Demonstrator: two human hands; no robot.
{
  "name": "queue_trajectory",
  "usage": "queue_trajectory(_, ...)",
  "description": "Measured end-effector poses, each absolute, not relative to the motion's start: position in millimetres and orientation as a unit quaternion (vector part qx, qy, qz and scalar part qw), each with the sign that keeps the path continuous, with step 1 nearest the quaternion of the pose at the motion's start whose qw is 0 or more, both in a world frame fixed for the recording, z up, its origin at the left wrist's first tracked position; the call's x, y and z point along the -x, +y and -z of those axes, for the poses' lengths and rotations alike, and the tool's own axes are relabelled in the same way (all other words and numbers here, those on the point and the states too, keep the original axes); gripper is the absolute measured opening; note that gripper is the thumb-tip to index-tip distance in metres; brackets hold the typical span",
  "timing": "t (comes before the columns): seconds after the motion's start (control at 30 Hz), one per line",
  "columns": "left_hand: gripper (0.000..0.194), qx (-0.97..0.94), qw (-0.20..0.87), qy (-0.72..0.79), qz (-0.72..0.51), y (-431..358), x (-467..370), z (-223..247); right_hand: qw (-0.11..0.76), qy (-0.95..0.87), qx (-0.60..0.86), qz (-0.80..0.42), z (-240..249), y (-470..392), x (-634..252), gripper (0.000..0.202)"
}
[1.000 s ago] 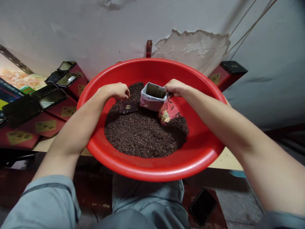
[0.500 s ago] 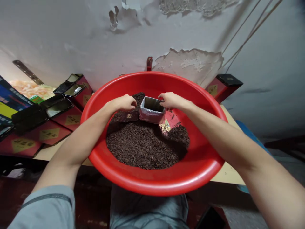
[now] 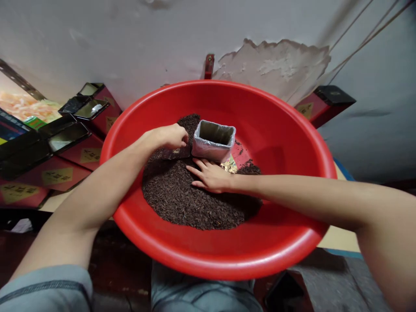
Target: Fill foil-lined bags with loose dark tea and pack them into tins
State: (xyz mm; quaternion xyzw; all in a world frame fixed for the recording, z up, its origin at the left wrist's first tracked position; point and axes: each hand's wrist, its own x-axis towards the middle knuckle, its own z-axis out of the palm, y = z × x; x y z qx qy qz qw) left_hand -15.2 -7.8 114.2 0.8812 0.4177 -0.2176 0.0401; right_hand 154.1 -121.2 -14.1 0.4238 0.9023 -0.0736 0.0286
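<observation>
The basin (image 3: 214,262) sits on the table (image 3: 341,239), a heap of dark leaves (image 3: 185,206) across its floor. In the basin's far half, just left of centre, the tin (image 3: 214,136) stands among the leaves with its mouth up, a clear liner (image 3: 211,152) folded over the rim. The change is at the basin's middle: the right hand (image 3: 212,175) has left the tin's rim and lies palm down on the leaves in front of it, fingers spread wide, nothing visible in its grasp, so the rim is now free of both hands and the leaves are within reach. The left hand (image 3: 172,135), in the basin's far left, is curled narrow above the dark flap (image 3: 172,153); I cannot tell whether it holds anything. Outside the basin's left side more tins (image 3: 55,173) crowd together, and a lone tin (image 3: 307,108) is behind its right rim. In the way, the flap takes up the tin's left side, while the right forearm (image 3: 292,193) spans the basin's right half, hiding some leaves.
</observation>
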Motion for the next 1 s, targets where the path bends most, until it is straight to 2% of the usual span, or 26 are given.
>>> queue_trajectory(0.13, 0.042, -0.869, 0.051, 0.432, 0.236, -2, 17, -117, 0.001, 0.891, -0.442, 0.105, 16, -127, -153, 0.061)
queue_trajectory(0.27, 0.037, -0.864, 0.058, 0.437, 0.245, 1, 19, -116, 0.027, 0.902, -0.413, 0.126, 8, -131, -151, 0.044)
queue_trajectory(0.5, 0.032, -0.776, 0.223, 0.477, 0.347, -15, 14, -99, 0.056, 0.901, -0.416, 0.108, 9, -128, -149, 0.044)
queue_trajectory(0.67, 0.031, -0.783, 0.192, 0.451, 0.383, -36, -1, -98, 0.1, 0.916, -0.372, 0.113, -10, -117, -145, 0.045)
queue_trajectory(0.9, 0.033, -0.805, 0.203, 0.433, 0.35, -38, -3, -111, 0.031, 0.938, -0.336, 0.079, -55, -112, -141, 0.031)
queue_trajectory(1.0, 0.027, -0.83, 0.174, 0.45, 0.279, -26, 8, -123, -0.075, 0.93, -0.35, 0.088, -76, -100, -150, 0.028)
